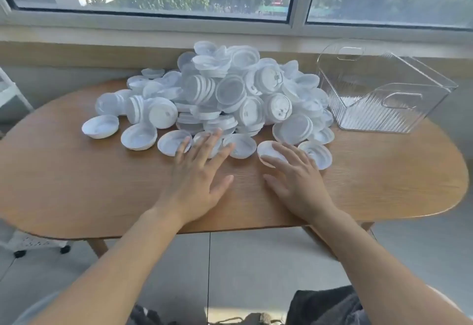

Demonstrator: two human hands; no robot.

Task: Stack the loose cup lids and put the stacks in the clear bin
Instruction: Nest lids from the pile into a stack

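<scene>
A big heap of white plastic cup lids covers the far middle of the wooden table, with single lids lying upside down along its near edge. My left hand lies flat with straight, spread fingers whose tips reach the lids at the heap's front. Fingers of my right hand are straight too, and they rest on one upturned lid. The clear ribbed bin stands at the table's far right with nothing visible inside.
A window and its sill run behind the table. A white cart on castors stands at the left. The near half of the wooden tabletop shows bare wood. Grey floor tiles lie below.
</scene>
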